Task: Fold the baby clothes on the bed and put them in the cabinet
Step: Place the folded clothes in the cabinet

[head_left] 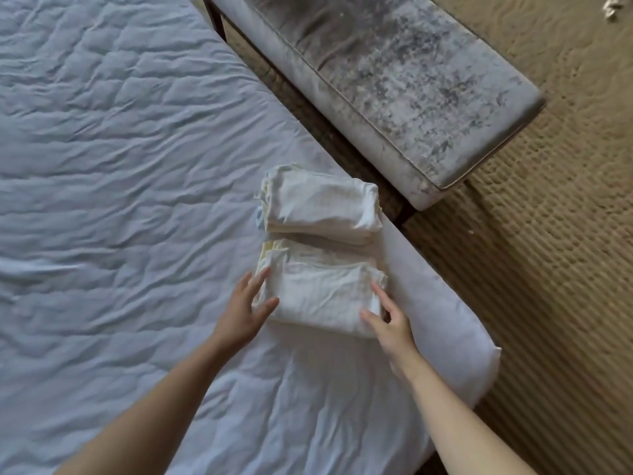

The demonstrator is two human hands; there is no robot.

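Two stacks of folded white baby clothes lie near the bed's right edge. The nearer stack (318, 293) sits between my hands; the farther stack (322, 204) lies just beyond it, touching it. My left hand (248, 308) touches the near stack's left side with fingers straight and spread. My right hand (388, 320) touches its right side, fingers straight and thumb lying on the top cloth. Neither hand curls round the cloth. The cabinet is not in view.
The bed (120, 166) has a wrinkled pale blue-white sheet and fills the left. A grey mottled upholstered bench (411, 80) stands beside it at the upper right. Tan ribbed carpet (548, 269) covers the floor on the right.
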